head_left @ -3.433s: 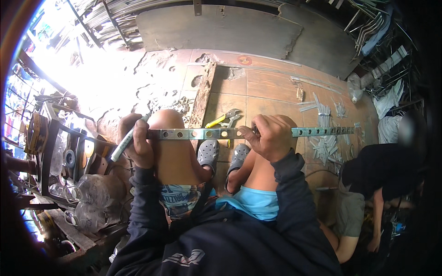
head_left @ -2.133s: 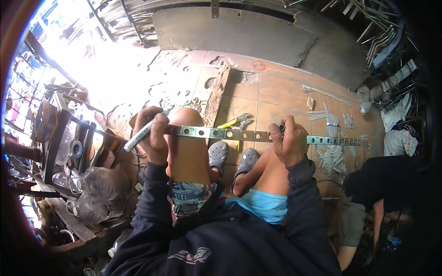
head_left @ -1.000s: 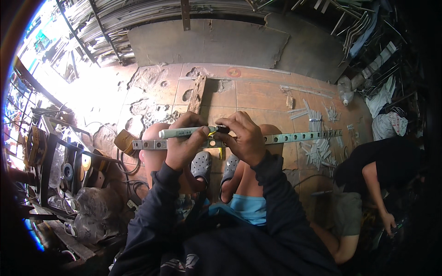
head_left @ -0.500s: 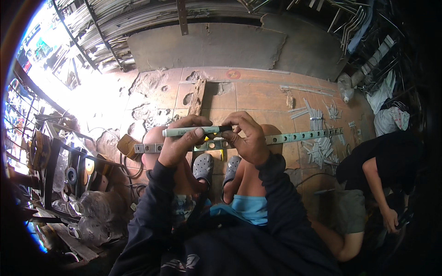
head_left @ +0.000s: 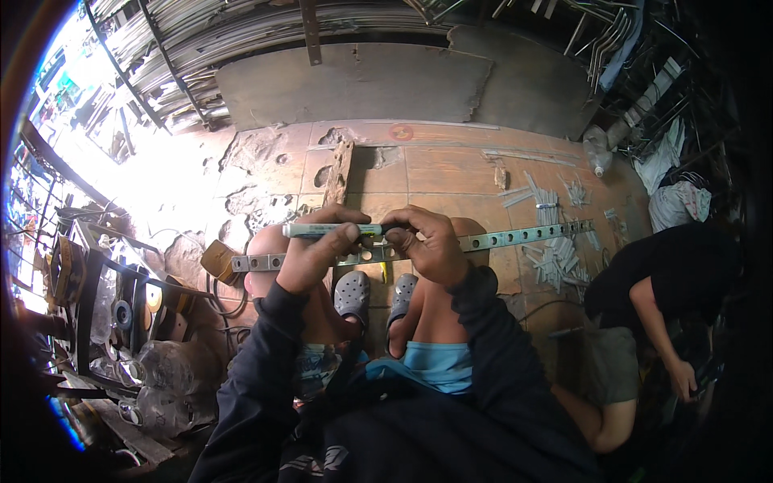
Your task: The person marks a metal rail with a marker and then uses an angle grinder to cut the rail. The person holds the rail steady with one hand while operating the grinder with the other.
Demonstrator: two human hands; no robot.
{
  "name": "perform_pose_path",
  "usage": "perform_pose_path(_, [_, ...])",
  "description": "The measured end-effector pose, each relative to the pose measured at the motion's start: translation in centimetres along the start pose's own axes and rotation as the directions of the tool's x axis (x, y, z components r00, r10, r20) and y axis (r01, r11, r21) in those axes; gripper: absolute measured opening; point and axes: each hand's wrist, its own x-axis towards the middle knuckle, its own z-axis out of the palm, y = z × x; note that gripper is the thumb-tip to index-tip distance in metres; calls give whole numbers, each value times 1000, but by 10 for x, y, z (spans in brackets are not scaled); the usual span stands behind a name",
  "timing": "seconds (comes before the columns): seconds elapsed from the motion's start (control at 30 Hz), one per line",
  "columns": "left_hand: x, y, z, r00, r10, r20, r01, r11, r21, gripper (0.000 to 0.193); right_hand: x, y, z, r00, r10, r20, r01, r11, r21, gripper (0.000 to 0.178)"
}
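Note:
A pale marker pen (head_left: pixel 330 230) lies level in front of me, its barrel gripped between the thumb and fingers of my left hand (head_left: pixel 310 259). My right hand (head_left: pixel 432 248) pinches the marker's dark capped end, which its fingers mostly cover. Whether the cap is on or partly off, I cannot tell. Beneath both hands a long metal bar with a row of round holes (head_left: pixel 527 234) rests across my knees, reaching out to the right. A thin yellow thing (head_left: pixel 384 273) shows just below the bar, between my legs; its kind is unclear.
Cut metal pieces (head_left: pixel 555 262) lie in piles on the tiled floor to the right. Another person (head_left: pixel 656 282) crouches at the far right. Machinery (head_left: pixel 121 310) and clear plastic bottles (head_left: pixel 173 366) stand at left. A wooden strip (head_left: pixel 338 173) lies ahead, before a large sheet (head_left: pixel 346 84).
My right fingers have come closer to the left hand, covering more of the marker's dark end. The view has shifted slightly; the bar still lies across my knees.

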Motion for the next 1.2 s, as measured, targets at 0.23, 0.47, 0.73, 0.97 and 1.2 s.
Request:
perform_pose_path(0.23, [-5,-5,-3,979,183,-94,-195,972,-131,59,-3,-5,2,994,-103,-36,97,987,-128,24])
perform_pose_path(0.47, [-8,-5,-1,972,89,-217,-119,984,-130,38,-9,-5,0,996,-52,-77,40,988,-147,17])
perform_pose_path(0.73, [-11,1,3,981,172,-88,-174,985,-16,15,-10,-13,-4,984,151,-93,-164,975,-151,22])
perform_pose_path(0.97, [-3,-13,-8,980,198,8,-192,958,-214,24,-8,-5,1,968,186,-168,-206,972,-111,26])
perform_pose_path(1.2, [-71,5,-57,838,240,-489,-518,630,-578,57,-15,2,8,995,-21,-100,-16,935,-355,49])
